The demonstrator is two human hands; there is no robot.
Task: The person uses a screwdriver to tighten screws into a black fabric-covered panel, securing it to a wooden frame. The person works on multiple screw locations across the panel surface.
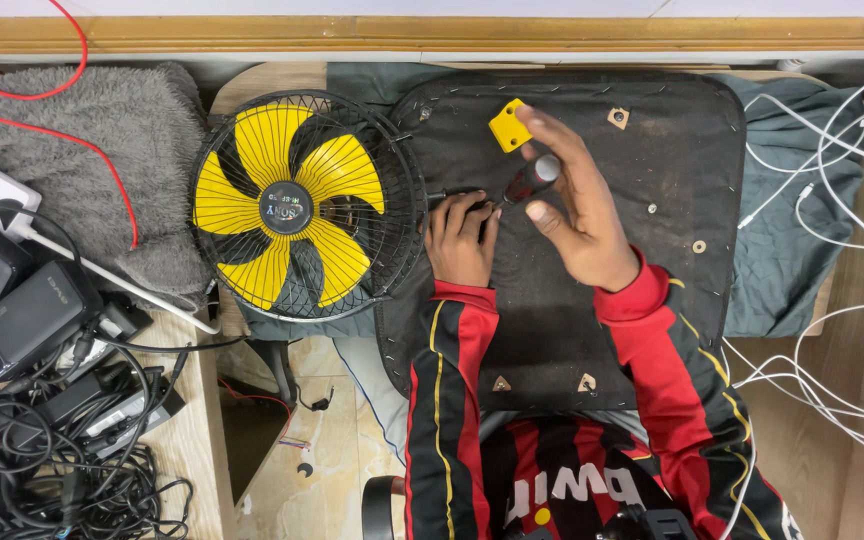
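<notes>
Leftward, the yellow-bladed fan (297, 208) lies by the dark pad's (572, 330) edge, overhanging the gap below; a push could probably tip it off. Left hand (460, 240) curls closed, pinning something small beside the cage. Right hand (577, 205) grips a screwdriver (527, 181), touching a yellow block (509, 126); a slip could jab the knuckles. Rightward, open pad, then white cables (832, 200).

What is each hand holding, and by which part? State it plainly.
Right hand: a screwdriver, gripped by its dark red handle. Left hand: closed near the screwdriver's tip beside the fan; what it grips cannot be told.
</notes>
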